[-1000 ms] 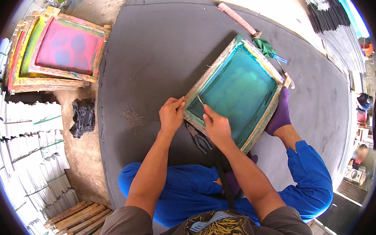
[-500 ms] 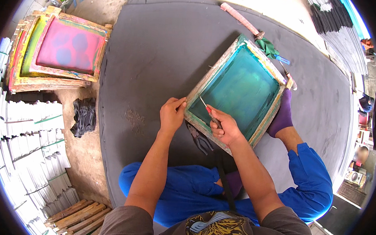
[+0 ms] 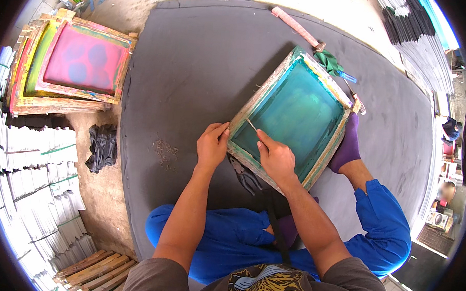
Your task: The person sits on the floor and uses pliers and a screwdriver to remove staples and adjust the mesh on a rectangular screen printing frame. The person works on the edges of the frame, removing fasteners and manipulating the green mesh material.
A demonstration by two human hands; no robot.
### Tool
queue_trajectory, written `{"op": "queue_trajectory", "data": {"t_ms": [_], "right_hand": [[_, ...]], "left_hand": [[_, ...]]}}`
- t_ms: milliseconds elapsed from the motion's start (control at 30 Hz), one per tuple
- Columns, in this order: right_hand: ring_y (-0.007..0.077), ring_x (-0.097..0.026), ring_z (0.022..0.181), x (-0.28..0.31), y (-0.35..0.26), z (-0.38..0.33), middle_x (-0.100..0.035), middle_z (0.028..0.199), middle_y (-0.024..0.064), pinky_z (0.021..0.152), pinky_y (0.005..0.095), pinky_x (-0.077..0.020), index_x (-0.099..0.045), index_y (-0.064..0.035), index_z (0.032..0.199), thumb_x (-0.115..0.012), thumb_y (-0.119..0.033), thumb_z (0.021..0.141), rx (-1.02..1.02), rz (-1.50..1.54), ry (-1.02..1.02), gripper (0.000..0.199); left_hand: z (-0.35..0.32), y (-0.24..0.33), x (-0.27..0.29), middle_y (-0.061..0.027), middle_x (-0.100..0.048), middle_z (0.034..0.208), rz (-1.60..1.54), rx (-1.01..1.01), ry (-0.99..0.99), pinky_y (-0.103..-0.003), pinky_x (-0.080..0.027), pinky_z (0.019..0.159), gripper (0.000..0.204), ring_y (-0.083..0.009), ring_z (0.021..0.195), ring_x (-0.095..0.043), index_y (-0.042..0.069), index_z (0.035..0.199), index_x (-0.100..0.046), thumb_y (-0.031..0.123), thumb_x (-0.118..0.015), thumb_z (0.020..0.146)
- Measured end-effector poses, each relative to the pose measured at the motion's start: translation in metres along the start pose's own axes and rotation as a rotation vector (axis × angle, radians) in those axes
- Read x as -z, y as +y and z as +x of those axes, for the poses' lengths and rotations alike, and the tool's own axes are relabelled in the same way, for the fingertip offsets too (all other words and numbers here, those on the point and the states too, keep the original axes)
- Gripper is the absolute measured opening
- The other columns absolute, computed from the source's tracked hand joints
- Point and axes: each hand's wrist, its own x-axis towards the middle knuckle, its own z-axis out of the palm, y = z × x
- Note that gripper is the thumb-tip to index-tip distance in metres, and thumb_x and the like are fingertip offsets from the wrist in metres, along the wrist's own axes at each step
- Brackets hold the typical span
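Observation:
A wooden screen-printing frame (image 3: 264, 89) with teal mesh lies tilted on the dark mat, its left corner towards my left hand (image 3: 211, 147). My left thumb and fingers pinch that corner of the wood. My right hand (image 3: 278, 159) is closed over the handle of a screwdriver (image 3: 251, 124), back of the hand up. Only the thin metal shaft shows; its tip meets the inner side of the frame near the left corner. Black pliers (image 3: 245, 175) lie beside the frame's near edge, below my hands.
Small brown bits (image 3: 165, 154) are scattered left of my arm. Beyond the frame lie a pink-wrapped rod (image 3: 295, 27), a green cloth (image 3: 328, 62) and a blue-handled tool (image 3: 347, 76). My purple-socked foot (image 3: 349, 145) touches its right side. Stacked printing frames (image 3: 124, 70) stand left.
My right hand has turned over and now covers the screwdriver's red and dark handle, which showed before. The tip stays by the frame's left corner. My left hand keeps its hold.

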Motion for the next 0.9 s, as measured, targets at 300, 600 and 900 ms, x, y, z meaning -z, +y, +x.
{"op": "queue_trajectory", "data": {"t_ms": [300, 600, 900], "right_hand": [[0.0409, -0.071, 0.081, 0.000, 0.000, -0.002, -0.072, 0.086, 0.0194, 0.074, 0.0527, -0.0562, -0.068, -0.0218, 0.133, -0.064, -0.027, 0.098, 0.000, -0.006, -0.012, 0.036], [0.0411, -0.072, 0.082, 0.011, -0.016, 0.003, -0.072, 0.088, 0.0196, 0.074, 0.0543, -0.0576, -0.064, -0.0219, 0.139, -0.061, -0.027, 0.099, -0.032, -0.168, -0.123, 0.040], [0.0437, -0.074, 0.084, -0.002, -0.008, 0.009, -0.071, 0.082, 0.0212, 0.073, 0.0551, -0.0594, -0.055, -0.0208, 0.148, -0.058, -0.027, 0.100, 0.013, -0.023, -0.118, 0.048]], "left_hand": [[0.000, -0.001, 0.000, -0.0139, -0.073, 0.115, 0.010, -0.004, -0.002, -0.039, -0.055, 0.087, 0.027, -0.0331, 0.103, -0.072, 0.007, 0.121, -0.075, 0.020, -0.066, 0.099], [-0.001, -0.003, -0.001, -0.0131, -0.073, 0.112, 0.022, -0.011, 0.003, -0.038, -0.055, 0.084, 0.026, -0.0307, 0.097, -0.072, 0.006, 0.120, -0.076, 0.018, -0.066, 0.099], [-0.003, -0.004, -0.005, -0.0097, -0.071, 0.104, 0.015, -0.030, 0.026, -0.036, -0.055, 0.077, 0.025, -0.0280, 0.087, -0.071, 0.006, 0.119, -0.076, 0.016, -0.068, 0.098]]}}
